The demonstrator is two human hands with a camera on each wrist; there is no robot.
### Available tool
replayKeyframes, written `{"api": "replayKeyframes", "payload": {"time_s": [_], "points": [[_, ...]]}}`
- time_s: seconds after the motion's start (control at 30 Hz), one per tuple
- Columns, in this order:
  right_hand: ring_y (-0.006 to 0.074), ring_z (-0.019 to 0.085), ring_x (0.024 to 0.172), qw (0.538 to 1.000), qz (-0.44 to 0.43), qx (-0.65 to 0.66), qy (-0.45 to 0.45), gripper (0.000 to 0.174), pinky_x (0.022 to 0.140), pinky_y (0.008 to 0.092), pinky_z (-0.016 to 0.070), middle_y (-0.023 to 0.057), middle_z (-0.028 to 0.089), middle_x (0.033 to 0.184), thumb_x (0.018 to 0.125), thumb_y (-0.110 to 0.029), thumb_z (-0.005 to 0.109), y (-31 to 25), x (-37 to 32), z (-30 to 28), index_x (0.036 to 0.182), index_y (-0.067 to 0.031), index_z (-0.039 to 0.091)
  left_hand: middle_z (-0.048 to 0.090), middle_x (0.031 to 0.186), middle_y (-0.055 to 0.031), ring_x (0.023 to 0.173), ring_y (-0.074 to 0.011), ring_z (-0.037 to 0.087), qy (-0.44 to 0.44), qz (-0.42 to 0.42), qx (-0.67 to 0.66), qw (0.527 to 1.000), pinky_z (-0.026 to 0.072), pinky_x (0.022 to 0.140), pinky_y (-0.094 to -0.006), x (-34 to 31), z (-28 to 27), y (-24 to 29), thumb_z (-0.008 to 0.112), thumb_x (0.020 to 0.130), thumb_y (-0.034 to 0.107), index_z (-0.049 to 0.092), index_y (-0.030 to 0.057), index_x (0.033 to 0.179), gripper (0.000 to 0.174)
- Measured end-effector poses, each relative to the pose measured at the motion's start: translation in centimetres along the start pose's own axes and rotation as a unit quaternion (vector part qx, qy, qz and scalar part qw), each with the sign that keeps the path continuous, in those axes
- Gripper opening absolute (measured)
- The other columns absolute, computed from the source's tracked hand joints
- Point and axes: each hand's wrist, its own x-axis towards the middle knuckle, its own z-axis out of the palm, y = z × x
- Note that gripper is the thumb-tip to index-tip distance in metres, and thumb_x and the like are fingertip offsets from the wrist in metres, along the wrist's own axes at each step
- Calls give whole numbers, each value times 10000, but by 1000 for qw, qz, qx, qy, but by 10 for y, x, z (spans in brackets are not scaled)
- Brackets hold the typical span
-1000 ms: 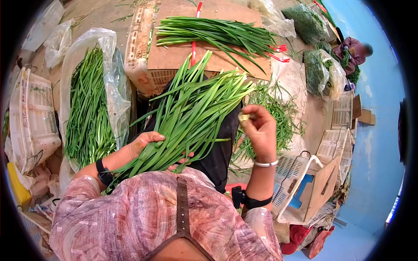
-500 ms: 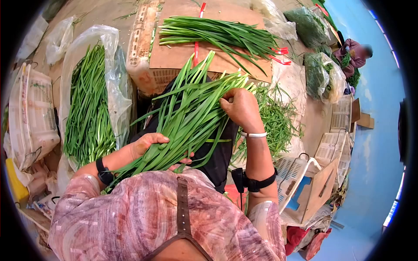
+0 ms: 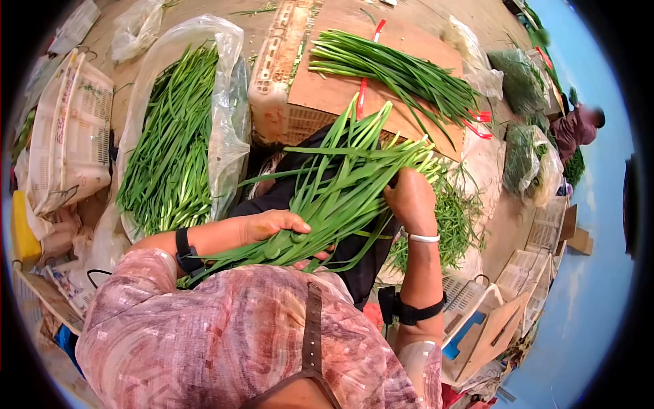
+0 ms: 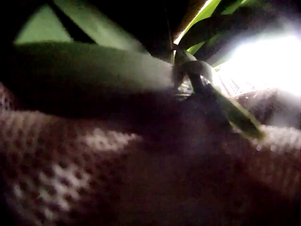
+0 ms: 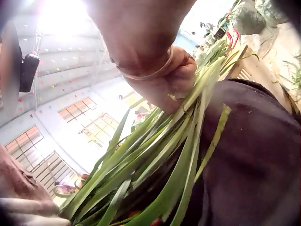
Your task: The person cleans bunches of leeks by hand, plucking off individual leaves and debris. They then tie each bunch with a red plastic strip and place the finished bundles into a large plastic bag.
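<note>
A loose bunch of garlic chives (image 3: 344,187) lies across the person's lap in the head view, pale stem ends pointing up and right. My left hand (image 3: 276,225) holds it near the leafy end, thumb on top and fingertips showing beneath. At the stem side, my right hand (image 3: 413,198) is curled over the outer stalks and grips them; its fingertips are hidden behind the hand. The right wrist view shows the same hand (image 5: 181,77) tight against the stalks, with green leaves (image 5: 155,160) fanning below. Dark, blurred leaf (image 4: 94,70) and patterned cloth (image 4: 66,179) fill the left wrist view.
Ahead, a bundle of chives (image 3: 395,68) lies with red ties on cardboard (image 3: 327,92) over a crate. Left is a clear plastic bag (image 3: 231,129) full of chives. Loose trimmings (image 3: 449,225) are heaped at right, near white crates (image 3: 521,273). Another person (image 3: 575,129) is at far right.
My right hand, earlier raised beside the stems with a small pale piece at its fingers, has come in onto the stalks. The left hand keeps its hold; the head view has shifted.
</note>
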Motion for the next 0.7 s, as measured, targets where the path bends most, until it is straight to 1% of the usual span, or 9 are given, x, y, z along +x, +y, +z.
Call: {"api": "replayKeyframes", "payload": {"time_s": [0.13,0.2,0.23,0.27,0.37,0.4,0.5,0.63,0.7], "points": [[396,626,699,999,25,-16,18,220,632,458,506,229,627,720,735,-213,608,-4,-1,3,721,4,646,437,1318,-192,1220,-289,453,27,-13,10,1000,527,814,-433,-1,7,2,501,887,196,327,-39,1350,547],[409,613,698,995,16,90,42,186,625,454,498,239,618,711,731,-180,596,4,-2,4,704,-2,641,336,1389,-236,1274,-315,390,18,14,8,1000,487,882,-451,-4,5,2,543,865,249,266,-39,1379,651],[312,626,606,983,1,176,46,148,582,382,488,188,628,655,721,-139,616,11,-3,4,692,6,632,304,1402,-251,1286,-327,368,12,14,2,1000,462,930,-473,-5,6,2,550,871,307,248,-37,1386,690],[312,626,606,984,8,174,46,148,582,382,488,188,628,655,721,-139,616,15,-6,2,692,6,632,304,1402,-251,1286,-327,368,9,7,1,1000,462,930,-473,-5,9,2,550,871,307,248,-37,1386,690],[56,474,573,902,28,429,-42,137,525,233,412,3,579,637,729,-98,672,16,-15,-12,735,31,624,263,1407,-282,1297,-343,340,6,45,-11,999,418,981,-488,-6,19,2,562,865,364,224,-26,1398,742],[56,474,573,902,29,430,-40,137,525,233,412,3,579,637,729,-98,672,16,-17,-15,735,31,624,263,1407,-282,1297,-343,340,5,43,-10,999,418,981,-488,-6,19,3,562,865,364,224,-26,1398,742],[37,429,514,797,36,599,-72,103,456,190,321,-36,544,622,782,-91,668,19,-23,-18,796,-5,612,257,1411,-279,1300,-341,332,7,45,1,999,411,993,-472,-7,24,5,573,859,397,222,-20,1402,769],[43,323,454,712,14,700,-48,95,423,194,253,-57,450,592,798,-85,660,42,-26,-27,786,-41,576,271,1412,-267,1281,-323,366,29,60,38,997,382,1024,-418,-8,29,4,587,851,407,227,-19,1403,785],[42,359,457,681,-3,732,-4,97,420,203,261,-36,496,607,784,-81,668,61,-32,-38,805,-23,594,287,1408,-258,1280,-311,370,42,55,49,996,383,1024,-405,-9,8,0,611,833,409,240,-22,1398,801]]}}
